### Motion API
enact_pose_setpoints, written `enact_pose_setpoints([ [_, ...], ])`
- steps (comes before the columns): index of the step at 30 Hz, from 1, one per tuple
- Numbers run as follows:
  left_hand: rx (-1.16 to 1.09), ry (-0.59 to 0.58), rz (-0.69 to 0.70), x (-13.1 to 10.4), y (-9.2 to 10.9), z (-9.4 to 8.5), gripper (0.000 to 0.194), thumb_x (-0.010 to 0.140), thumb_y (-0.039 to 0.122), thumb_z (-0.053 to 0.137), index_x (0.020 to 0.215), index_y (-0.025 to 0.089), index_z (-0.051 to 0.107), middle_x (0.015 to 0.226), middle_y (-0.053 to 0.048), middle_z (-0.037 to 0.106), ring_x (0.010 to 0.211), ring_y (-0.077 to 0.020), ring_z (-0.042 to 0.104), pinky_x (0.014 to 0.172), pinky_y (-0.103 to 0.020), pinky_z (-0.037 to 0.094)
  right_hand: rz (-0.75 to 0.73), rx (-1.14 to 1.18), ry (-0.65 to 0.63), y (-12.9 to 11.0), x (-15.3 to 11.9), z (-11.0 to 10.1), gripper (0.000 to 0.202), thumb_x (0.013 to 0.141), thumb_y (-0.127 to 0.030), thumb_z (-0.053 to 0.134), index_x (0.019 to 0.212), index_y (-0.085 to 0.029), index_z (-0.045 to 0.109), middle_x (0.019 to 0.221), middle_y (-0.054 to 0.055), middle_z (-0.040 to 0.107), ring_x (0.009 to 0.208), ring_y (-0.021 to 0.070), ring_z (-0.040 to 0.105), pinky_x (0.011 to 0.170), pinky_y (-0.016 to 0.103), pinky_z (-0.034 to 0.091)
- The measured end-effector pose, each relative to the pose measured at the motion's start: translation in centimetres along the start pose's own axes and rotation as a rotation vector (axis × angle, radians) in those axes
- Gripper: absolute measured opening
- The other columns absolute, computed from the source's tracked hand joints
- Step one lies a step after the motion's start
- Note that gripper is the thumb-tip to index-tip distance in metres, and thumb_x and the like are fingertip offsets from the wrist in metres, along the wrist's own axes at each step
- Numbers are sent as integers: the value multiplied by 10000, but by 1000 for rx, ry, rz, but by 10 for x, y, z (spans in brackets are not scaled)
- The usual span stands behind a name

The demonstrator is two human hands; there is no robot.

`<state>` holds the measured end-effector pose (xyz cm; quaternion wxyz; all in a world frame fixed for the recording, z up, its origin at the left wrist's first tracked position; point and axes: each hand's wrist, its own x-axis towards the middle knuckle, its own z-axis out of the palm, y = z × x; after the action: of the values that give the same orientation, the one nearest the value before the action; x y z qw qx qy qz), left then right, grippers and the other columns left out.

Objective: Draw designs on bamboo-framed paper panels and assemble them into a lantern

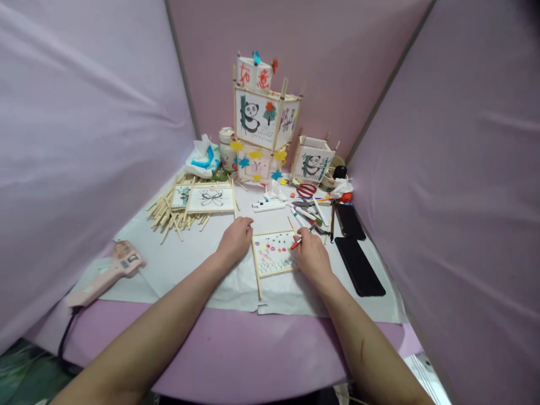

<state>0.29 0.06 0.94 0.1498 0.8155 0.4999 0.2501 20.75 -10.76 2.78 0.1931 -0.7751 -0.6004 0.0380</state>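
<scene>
- Panel [273, 257] with drawn flowers is laid at the near middle of the paper-covered bench [248, 349].
- Red pen [297, 243] is grasped by the right hand [314, 257] at the panel's right side.
- Left hand [235, 242] is held curled beside the panel's far left corner; whether anything is gripped cannot be told.
- Butterfly panel [211, 199] is laid on loose sticks [158, 216], farther left.
- Panda lantern [260, 125] is stood at the far middle.

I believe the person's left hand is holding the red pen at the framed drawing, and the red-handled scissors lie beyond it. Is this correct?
Not the left hand: the head view shows the right hand holding the red pen at the framed drawing. The red-handled scissors do lie beyond it.
</scene>
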Motion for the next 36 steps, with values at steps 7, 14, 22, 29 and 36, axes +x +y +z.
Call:
enact_pose_setpoints([
  [7, 23, -70, -115, -8, 2, -18, 336, 908, 178, 458, 1180, 121, 647, 1048, -151, 723, 1024, -308, 665, 922, -421, 503, 22, -102, -92, 1, 1, -3, 278, 1048, -270, 340, 1108, -162, 588, 966, 160, 718, 974, 289, 626, 728, 326, 341],
  [14, -38, -39, -118, -49, 16, -9, 361, 903, 229, 513, 1218, 114, 648, 1207, -171, 677, 1171, -347, 568, 1038, -484, 447, 25, -85, -81, 4, 1, 0, 269, 1042, -284, 350, 1110, -183, 590, 946, 153, 717, 941, 289, 637, 652, 324, 298],
  [22, -233, 47, -80, -65, 19, 5, 500, 866, 181, 523, 1363, 169, 577, 1351, -134, 635, 1227, -316, 569, 1062, -498, 466, 74, 213, 38, 12, 6, 11, 154, 960, -275, 478, 1037, -217, 598, 862, 90, 698, 783, 246, 620, 650, 321, 340],
  [29, -852, 342, -65, -56, 13, -11, 478, 825, 269, 666, 1297, 232, 597, 1321, -97, 640, 993, -197, 686, 902, -368, 590, -114, 931, 446, 16, 17, 21, 165, 815, -281, 654, 943, -226, 564, 972, 54, 689, 850, 194, 644, 795, 358, 515],
  [36, -966, 560, 99, -53, 7, -8, 406, 798, 309, 753, 1173, 239, 615, 1009, -35, 660, 977, -176, 677, 866, -327, 601, -295, 1190, 641, 9, 15, 25, 283, 816, -308, 735, 992, -244, 523, 1158, 74, 657, 946, 175, 678, 826, 382, 602],
])
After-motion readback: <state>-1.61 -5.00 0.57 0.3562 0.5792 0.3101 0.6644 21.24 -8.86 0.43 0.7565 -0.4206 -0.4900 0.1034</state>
